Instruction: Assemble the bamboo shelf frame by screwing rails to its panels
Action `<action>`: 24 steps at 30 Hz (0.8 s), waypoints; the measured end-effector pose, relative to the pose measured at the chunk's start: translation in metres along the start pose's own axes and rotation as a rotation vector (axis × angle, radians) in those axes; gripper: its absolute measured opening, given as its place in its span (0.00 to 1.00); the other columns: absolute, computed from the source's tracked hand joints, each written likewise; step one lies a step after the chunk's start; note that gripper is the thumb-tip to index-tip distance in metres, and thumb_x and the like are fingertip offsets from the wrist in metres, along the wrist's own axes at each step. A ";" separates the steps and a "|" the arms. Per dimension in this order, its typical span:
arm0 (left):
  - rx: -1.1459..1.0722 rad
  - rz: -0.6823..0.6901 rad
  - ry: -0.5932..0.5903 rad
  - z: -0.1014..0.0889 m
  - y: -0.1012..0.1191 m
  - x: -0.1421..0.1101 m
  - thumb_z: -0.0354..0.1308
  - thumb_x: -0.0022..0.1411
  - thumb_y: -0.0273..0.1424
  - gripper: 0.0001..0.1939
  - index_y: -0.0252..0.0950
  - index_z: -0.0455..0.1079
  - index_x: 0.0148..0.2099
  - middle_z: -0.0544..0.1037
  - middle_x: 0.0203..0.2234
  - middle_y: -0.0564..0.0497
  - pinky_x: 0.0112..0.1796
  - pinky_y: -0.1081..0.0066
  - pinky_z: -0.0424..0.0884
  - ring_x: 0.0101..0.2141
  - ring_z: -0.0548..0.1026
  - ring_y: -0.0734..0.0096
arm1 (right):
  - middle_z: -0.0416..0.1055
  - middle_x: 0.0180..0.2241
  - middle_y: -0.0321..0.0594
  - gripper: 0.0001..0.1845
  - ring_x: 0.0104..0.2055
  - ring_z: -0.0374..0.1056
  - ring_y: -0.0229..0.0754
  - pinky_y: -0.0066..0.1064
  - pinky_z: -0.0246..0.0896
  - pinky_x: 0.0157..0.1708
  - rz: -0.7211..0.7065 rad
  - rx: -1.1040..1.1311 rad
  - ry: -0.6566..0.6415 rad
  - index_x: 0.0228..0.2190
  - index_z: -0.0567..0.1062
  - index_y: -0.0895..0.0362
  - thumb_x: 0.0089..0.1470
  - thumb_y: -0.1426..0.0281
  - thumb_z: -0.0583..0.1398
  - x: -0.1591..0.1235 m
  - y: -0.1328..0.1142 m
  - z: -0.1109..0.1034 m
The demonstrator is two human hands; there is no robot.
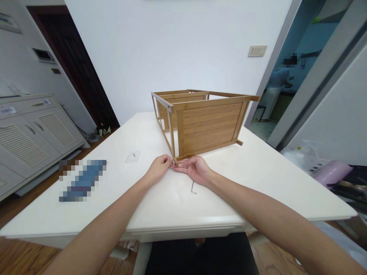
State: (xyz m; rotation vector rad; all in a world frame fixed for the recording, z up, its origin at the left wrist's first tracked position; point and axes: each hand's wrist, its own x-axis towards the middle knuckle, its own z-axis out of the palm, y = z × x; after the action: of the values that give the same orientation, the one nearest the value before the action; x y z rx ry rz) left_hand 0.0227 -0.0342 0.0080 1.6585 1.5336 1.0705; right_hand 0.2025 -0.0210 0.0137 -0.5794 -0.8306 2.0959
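A wooden shelf rack (212, 126) lies on its side on the white table, its legs toward me. My left hand (161, 166) is at the rack's near lower corner, thumb and forefinger pinched beside the end of the leg (176, 162). What sits between those fingertips is too small to make out. Palm up, my right hand (195, 169) rests at the same corner, with its fingers stretched out to the leg end. An L-shaped hex key (193, 188) lies on the table just below my right hand.
Left of my hands, a small clear plastic bag (132, 156) holds a tiny screw-like piece. A blurred-out blue object (86, 179) lies near the table's left edge. The white table (160, 214) reaches back to the wall. A person (276, 88) stands in the room at right.
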 end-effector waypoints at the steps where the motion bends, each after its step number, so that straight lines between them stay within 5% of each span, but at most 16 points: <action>1: -0.022 0.004 0.003 0.000 0.002 -0.001 0.54 0.54 0.38 0.10 0.37 0.68 0.28 0.78 0.25 0.51 0.35 0.69 0.66 0.29 0.74 0.66 | 0.78 0.28 0.53 0.12 0.36 0.76 0.48 0.42 0.68 0.49 -0.004 0.003 -0.001 0.25 0.75 0.66 0.37 0.81 0.54 0.000 0.000 -0.001; 8: -0.240 0.001 0.043 -0.002 0.005 -0.003 0.61 0.47 0.34 0.10 0.36 0.69 0.34 0.76 0.26 0.52 0.35 0.70 0.67 0.29 0.73 0.70 | 0.77 0.29 0.56 0.12 0.37 0.76 0.48 0.41 0.68 0.49 -0.008 0.015 -0.021 0.26 0.76 0.68 0.38 0.81 0.54 0.002 0.001 -0.003; 12: -0.064 0.004 0.115 -0.004 0.001 0.000 0.55 0.54 0.37 0.09 0.36 0.70 0.31 0.76 0.27 0.52 0.36 0.69 0.65 0.30 0.73 0.68 | 0.77 0.28 0.55 0.12 0.37 0.76 0.49 0.42 0.68 0.51 -0.004 0.018 -0.023 0.25 0.76 0.69 0.38 0.81 0.54 0.001 0.000 -0.002; 15: 0.091 0.050 0.039 -0.003 0.000 0.000 0.49 0.59 0.38 0.14 0.38 0.70 0.27 0.78 0.26 0.50 0.38 0.68 0.65 0.32 0.74 0.65 | 0.77 0.29 0.56 0.12 0.37 0.76 0.49 0.41 0.68 0.50 0.004 0.018 -0.018 0.25 0.76 0.70 0.37 0.81 0.54 0.000 0.000 -0.001; 24: 0.039 0.024 -0.003 0.001 0.005 -0.003 0.51 0.57 0.38 0.12 0.38 0.69 0.27 0.79 0.25 0.52 0.35 0.69 0.66 0.30 0.74 0.66 | 0.78 0.29 0.54 0.11 0.36 0.76 0.47 0.42 0.69 0.49 -0.014 0.019 -0.012 0.24 0.75 0.66 0.36 0.82 0.54 0.001 0.000 -0.001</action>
State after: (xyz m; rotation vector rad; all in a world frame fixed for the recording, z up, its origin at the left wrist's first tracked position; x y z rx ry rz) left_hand 0.0262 -0.0377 0.0113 1.7082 1.5458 1.0566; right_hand 0.2027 -0.0200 0.0130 -0.5499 -0.8186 2.0947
